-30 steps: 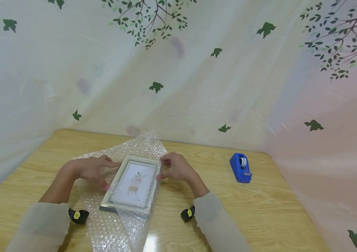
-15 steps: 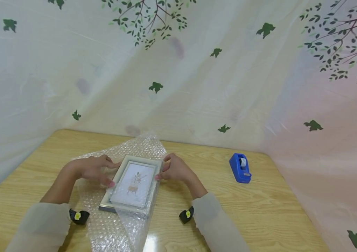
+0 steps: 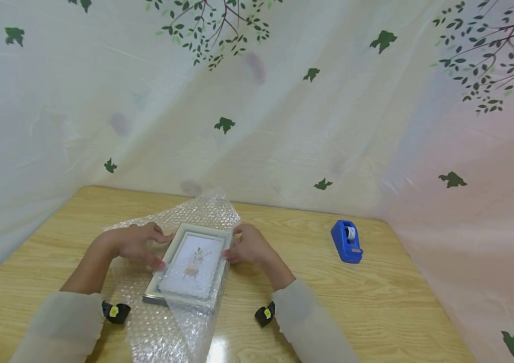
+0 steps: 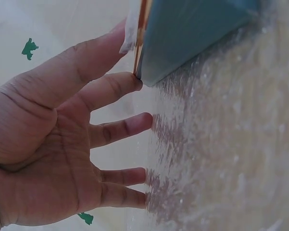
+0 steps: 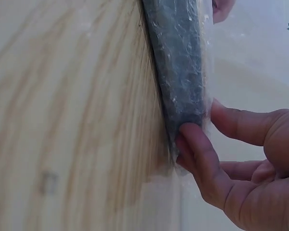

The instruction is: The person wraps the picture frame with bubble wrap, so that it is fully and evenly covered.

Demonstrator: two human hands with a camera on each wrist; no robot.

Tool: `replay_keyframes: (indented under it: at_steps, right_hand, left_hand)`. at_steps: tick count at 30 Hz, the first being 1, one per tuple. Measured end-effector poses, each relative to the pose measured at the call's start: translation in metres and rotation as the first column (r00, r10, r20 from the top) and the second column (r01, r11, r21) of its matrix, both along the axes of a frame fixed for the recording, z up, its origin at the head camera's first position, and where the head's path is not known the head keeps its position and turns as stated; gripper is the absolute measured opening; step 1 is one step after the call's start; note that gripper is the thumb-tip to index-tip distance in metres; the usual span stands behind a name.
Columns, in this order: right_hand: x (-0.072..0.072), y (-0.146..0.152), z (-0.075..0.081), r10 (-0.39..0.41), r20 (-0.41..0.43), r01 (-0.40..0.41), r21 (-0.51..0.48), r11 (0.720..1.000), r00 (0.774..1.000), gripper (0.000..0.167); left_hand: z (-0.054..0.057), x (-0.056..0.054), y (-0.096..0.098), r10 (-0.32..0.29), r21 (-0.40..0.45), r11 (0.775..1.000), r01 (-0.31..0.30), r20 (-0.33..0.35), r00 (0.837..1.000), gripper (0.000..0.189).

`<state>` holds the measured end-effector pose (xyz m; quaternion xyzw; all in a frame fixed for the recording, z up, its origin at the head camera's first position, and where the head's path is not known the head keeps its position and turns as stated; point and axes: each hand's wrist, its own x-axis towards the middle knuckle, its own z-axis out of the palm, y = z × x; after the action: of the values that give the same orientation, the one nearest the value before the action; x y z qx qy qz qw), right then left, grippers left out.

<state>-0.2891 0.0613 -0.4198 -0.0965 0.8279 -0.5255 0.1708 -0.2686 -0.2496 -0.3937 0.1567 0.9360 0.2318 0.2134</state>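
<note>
A cream picture frame [image 3: 177, 241] with a plant print lies face up on a sheet of bubble wrap [image 3: 152, 327]. One layer of the wrap covers its right and lower front and wraps its right side. My left hand [image 3: 136, 245] is at the frame's left edge, its thumb resting on the wrap at the front. In the left wrist view its fingers are spread and nearly straight, the index fingertip touching the frame's edge. My right hand [image 3: 250, 245] grips the wrapped right edge, thumb on the front and curled fingers [image 5: 199, 151] against the side.
A blue tape dispenser [image 3: 345, 242] stands on the wooden table [image 3: 375, 307], right of the hands. Behind the table hangs a pale curtain [image 3: 275, 131] printed with leaves and branches. A black band [image 3: 116, 312] shows at the left sleeve.
The right hand has shifted slightly left and its thumb has come further onto the frame's front. The left thumb has moved onto the frame's left border. The frame stays in place.
</note>
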Motion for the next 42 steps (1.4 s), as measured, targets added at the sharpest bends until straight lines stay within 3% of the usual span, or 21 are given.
replay_keyframes:
  at_steps: [5,10,16,23,27,30,37,40,42]
  right_hand:
    - [0.003,-0.002,0.001,0.021,-0.058,-0.018,0.052,0.998,0.998,0.048]
    - [0.003,-0.005,0.001,-0.024,-0.028,0.025,0.05,0.998,0.999,0.054]
    - [0.001,-0.005,-0.005,-0.036,-0.009,0.036,0.004,0.999,0.999,0.054]
    - [-0.001,-0.004,-0.008,-0.046,-0.007,0.046,0.023,0.999,0.999,0.055]
    - [-0.001,-0.004,-0.007,-0.059,-0.001,0.059,0.02,0.998,0.998,0.056]
    - [0.0,-0.003,-0.006,-0.064,0.005,0.064,0.016,0.998,0.998,0.057]
    - [0.001,-0.004,-0.004,-0.073,0.021,0.072,0.006,0.997,0.997,0.057]
    - [0.002,-0.003,-0.003,-0.071,0.022,0.071,0.018,0.997,0.997,0.057]
    - [0.002,-0.004,-0.003,-0.07,0.022,0.069,0.027,0.997,0.997,0.058]
  left_hand:
    - [0.001,0.001,0.002,0.001,0.004,1.0,-0.001,-0.003,1.0,0.094]
    - [0.002,0.001,0.002,0.006,0.004,1.0,-0.006,-0.005,1.0,0.087]
    - [-0.001,-0.002,-0.004,-0.04,-0.014,0.999,0.039,-0.053,0.998,0.073]
    - [-0.002,-0.008,-0.022,-0.044,0.098,0.993,0.059,-0.15,0.988,0.055]
    - [0.001,-0.009,-0.041,0.029,0.123,0.992,0.003,-0.253,0.967,0.055]
    - [-0.001,-0.01,-0.059,0.083,0.087,0.994,-0.061,-0.275,0.958,0.059]
    - [-0.009,-0.009,-0.096,0.194,0.009,0.981,-0.196,-0.186,0.963,0.077]
    - [-0.013,-0.011,-0.105,0.237,0.043,0.971,-0.233,-0.154,0.959,0.081]
    - [-0.016,-0.01,-0.109,0.267,0.118,0.96,-0.254,-0.12,0.956,0.081]
